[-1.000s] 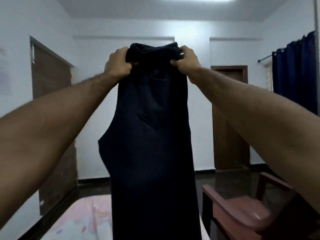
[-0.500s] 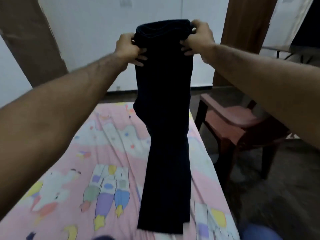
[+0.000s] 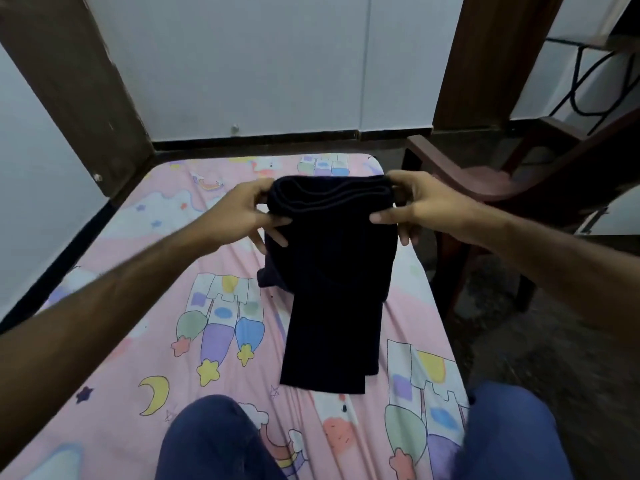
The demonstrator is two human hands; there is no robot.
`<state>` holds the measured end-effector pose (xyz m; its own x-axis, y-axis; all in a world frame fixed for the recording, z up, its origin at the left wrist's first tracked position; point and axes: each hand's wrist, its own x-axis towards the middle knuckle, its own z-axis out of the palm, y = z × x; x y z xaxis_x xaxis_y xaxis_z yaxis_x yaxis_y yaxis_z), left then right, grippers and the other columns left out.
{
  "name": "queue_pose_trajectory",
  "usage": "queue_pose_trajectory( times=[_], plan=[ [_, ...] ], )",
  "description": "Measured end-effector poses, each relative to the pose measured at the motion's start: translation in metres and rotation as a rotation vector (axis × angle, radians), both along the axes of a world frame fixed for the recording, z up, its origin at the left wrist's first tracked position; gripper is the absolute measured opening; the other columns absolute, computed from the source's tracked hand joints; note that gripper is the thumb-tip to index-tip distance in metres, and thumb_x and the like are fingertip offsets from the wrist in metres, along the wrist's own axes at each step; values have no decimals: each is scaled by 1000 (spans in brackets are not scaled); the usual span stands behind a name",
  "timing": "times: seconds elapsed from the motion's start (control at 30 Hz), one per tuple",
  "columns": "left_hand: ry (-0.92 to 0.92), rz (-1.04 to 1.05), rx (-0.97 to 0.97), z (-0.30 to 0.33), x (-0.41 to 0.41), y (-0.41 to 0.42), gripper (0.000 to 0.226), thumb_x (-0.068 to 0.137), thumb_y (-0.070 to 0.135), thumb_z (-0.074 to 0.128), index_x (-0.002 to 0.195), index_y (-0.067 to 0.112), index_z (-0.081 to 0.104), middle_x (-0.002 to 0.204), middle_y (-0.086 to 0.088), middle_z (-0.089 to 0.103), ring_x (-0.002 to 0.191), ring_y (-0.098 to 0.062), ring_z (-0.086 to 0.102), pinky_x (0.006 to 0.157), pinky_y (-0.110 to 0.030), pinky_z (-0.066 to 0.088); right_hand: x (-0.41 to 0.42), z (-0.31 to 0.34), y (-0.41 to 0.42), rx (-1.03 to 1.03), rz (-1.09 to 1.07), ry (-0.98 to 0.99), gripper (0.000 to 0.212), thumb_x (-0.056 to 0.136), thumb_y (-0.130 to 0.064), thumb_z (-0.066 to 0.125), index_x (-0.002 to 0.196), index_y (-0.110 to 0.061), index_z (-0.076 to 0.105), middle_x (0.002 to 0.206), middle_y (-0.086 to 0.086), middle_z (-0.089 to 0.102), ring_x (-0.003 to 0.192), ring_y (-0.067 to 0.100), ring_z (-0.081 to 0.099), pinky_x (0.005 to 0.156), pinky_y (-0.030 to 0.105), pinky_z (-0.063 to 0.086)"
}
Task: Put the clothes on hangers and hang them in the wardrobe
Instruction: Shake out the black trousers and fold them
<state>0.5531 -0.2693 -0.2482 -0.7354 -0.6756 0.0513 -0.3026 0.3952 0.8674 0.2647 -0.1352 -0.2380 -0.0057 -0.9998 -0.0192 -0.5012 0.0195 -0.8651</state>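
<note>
A pair of dark navy trousers (image 3: 332,289) lies lengthwise on the pink cartoon-print bed (image 3: 145,306), with the legs pointing toward me. The waistband is still raised a little at the far end. My left hand (image 3: 242,211) pinches the left side of the waistband. My right hand (image 3: 412,206) pinches the right side, thumb under the band. No hanger and no wardrobe are in view.
A dark red plastic chair (image 3: 491,181) stands right of the bed. Brown wooden door frames (image 3: 79,91) rise at the far left and far right against the white wall. My knees in blue trousers (image 3: 214,441) sit at the bed's near edge. Dark floor lies to the right.
Both hands have brought the trousers down from held high in the air onto the bed. My view has tilted down from the room to the bed.
</note>
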Motion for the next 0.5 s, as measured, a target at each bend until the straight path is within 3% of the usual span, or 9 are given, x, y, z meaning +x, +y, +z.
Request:
queue_pose_trajectory(
  times=[0.1,0.2,0.3,0.4,0.5],
  plan=[
    [51,30,32,21,-17,-22,34,94,1,65,125,10,58,110,-3,70,79,-37,75,54,-42,62,-7,23,-29,31,-103,-114,44,88,-5,76,128,-13,60,98,4,77,60,26,71,47,28,56],
    [79,96,55,36,-53,-62,30,91,-4,65,117,11,62,100,-5,71,94,-36,74,81,-50,61,-22,48,-77,31,-210,-170,38,91,5,67,127,-4,56,109,18,73,79,30,76,68,37,65],
    [174,179,47,63,-94,-103,34,85,-9,66,115,6,59,99,-7,67,96,-27,70,95,-55,54,-47,82,-126,-175,-331,-63,37,90,8,65,125,-2,54,114,21,66,83,26,72,77,41,63],
    [341,243,15,92,-130,-132,31,85,-9,64,100,14,51,101,-6,60,101,-26,64,90,-49,57,-61,104,-148,-473,-483,133,34,83,1,68,112,-12,55,111,4,64,100,22,65,88,39,58],
    [415,256,-7,89,-138,-136,32,86,-11,59,92,18,46,96,-2,56,90,-17,62,77,-35,60,-57,81,-142,-609,-496,51,32,81,0,65,102,-20,52,103,-8,60,101,21,65,88,40,58]
  ],
)
